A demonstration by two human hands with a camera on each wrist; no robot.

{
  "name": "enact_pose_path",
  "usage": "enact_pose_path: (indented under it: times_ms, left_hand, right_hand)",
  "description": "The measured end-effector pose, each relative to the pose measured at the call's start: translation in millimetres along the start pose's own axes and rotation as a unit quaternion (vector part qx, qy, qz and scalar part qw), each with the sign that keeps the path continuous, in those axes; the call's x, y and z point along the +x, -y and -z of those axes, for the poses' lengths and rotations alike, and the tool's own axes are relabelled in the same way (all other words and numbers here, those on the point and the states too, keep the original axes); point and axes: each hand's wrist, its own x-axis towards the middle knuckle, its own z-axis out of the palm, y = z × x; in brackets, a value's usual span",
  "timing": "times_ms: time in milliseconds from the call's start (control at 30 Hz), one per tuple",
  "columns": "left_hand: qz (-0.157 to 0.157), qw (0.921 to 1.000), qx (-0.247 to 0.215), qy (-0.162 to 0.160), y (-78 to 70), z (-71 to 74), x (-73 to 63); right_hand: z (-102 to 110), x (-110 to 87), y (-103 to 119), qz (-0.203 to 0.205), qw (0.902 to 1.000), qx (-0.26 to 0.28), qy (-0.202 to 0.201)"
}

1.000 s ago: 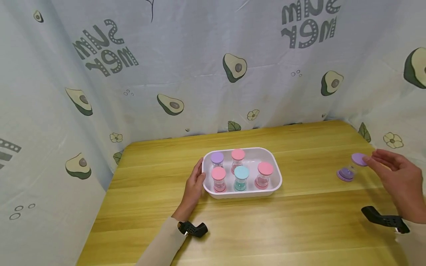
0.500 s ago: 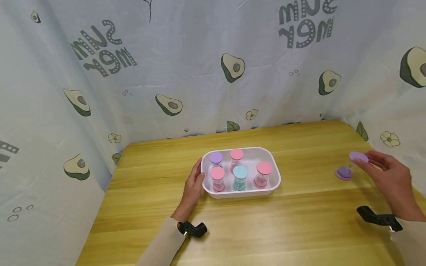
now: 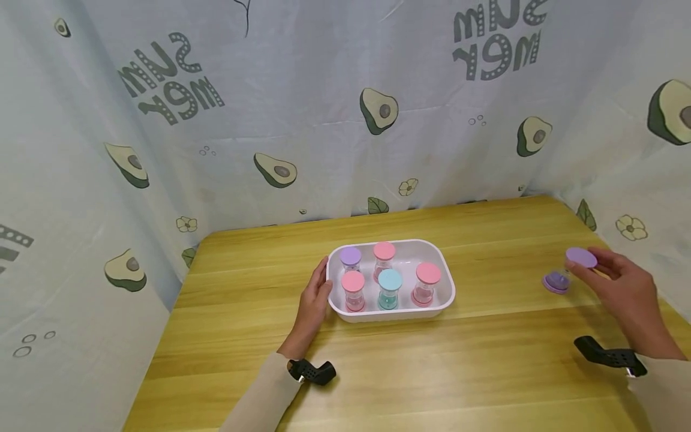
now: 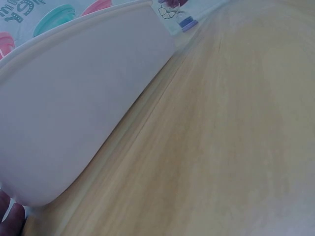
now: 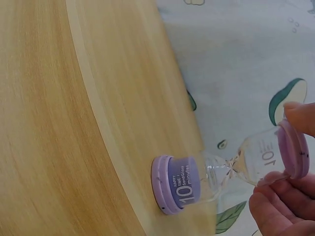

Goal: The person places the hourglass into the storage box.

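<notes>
My right hand (image 3: 621,288) pinches the top cap of a purple hourglass (image 5: 184,182) between thumb and fingers, at the table's right side. This hourglass is marked 10 minutes, and its purple sand lies in the lower bulb. Its base shows close over the tabletop. My left hand (image 3: 314,297) rests against the left end of a white tray (image 3: 407,255), fingers extended along the wall and thumb at the rim. Standing in the tray are a purple hourglass (image 3: 351,256), a teal hourglass (image 3: 390,279) and three pink ones, including a pink hourglass (image 3: 428,273) at the right.
The wooden table (image 3: 432,372) stretches around the tray, with bare wood between it and the right hand. Behind and beside the table hangs a white curtain (image 3: 324,108) printed with avocados and lettering. A black wrist strap (image 3: 610,354) sits on each forearm.
My right hand has shifted slightly left around the purple hourglass's cap, while the base has stayed in nearly the same place. The left hand and tray have not moved.
</notes>
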Motion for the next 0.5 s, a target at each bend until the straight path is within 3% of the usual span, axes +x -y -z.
enact_pose_path:
  times_ms: [500]
  left_hand:
    - [0.012,0.9999,-0.001,0.007,-2.0,0.8,0.3]
  right_hand:
    - [0.0,1.0,0.5,0.020,0.9996,0.015,0.013]
